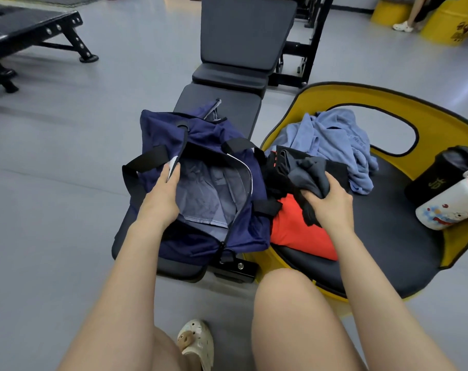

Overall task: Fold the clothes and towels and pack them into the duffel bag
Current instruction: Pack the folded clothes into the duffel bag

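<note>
A navy duffel bag (157, 135) lies unzipped on a black gym bench (243, 105), its grey lining showing. My left hand (164, 191) grips the bag's left rim and holds the mouth wide. My right hand (329, 202) grips a dark grey and black bundle of clothes (299, 170) just right of the bag, above a red garment (299, 231). A light blue towel (332, 140) lies crumpled behind them on the seat.
The clothes sit on a yellow chair with a black seat (382, 236). A white bottle with a red cap (449, 207) and a black container (439, 175) stand at its right. My knees and a sandal are below. Another bench stands far left, and a person sits far right.
</note>
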Demonstrator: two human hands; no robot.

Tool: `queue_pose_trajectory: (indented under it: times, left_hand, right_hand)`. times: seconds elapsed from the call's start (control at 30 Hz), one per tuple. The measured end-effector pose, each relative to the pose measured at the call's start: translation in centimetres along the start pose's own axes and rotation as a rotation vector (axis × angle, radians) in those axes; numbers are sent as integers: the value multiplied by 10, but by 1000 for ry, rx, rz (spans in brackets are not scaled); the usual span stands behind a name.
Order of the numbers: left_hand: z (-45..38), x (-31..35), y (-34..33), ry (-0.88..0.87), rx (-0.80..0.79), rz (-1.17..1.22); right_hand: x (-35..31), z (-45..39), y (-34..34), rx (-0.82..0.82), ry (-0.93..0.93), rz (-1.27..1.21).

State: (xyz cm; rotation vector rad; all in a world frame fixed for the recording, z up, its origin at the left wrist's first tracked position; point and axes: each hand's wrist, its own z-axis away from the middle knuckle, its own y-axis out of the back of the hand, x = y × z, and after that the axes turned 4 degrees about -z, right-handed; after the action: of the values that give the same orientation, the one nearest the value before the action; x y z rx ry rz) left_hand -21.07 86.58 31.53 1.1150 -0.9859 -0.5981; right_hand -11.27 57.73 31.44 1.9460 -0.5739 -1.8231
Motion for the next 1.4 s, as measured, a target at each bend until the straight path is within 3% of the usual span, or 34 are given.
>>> queue_pose_trajectory:
  times: [0.17, 0.33, 0.63, 0.93, 1.0, 1.1, 1.17, 1.2, 1.3, 1.4]
  left_hand:
    - [0, -5, 2, -21, 8, 39]
    - [-2, -9, 4, -12, -17, 28]
    - [-4, -18, 11, 39, -21, -23]
    - [-7, -26, 10, 35, -58, -23]
    - [-7, -27, 10, 33, -60, -18]
    - [-6, -28, 10, 31, -63, -15]
    - [-5, -29, 10, 27, -60, -14]
    - [-5, -29, 10, 25, -60, -13]
    - [-5, -29, 9, 23, -61, -12]
    - [-5, -29, 10, 22, -68, -3]
  right_hand:
    - [-61, 0, -27, -197, 121, -14]
    - [-99, 2, -87, -428, 199, 207]
    - [-89, 11, -160, -436, 196, 577]
    - [-81, 11, -163, -584, 209, 591]
    - [-81, 9, -158, -494, 348, 635]
    - [-79, 4, -158, -344, 885, 531]
    - [-72, 6, -163, -472, 1106, 525]
    - [-70, 7, -166, -609, 1091, 597]
    - [-56, 9, -168, -987, 792, 901]
    - [-54, 5, -165, -1094, 746, 926]
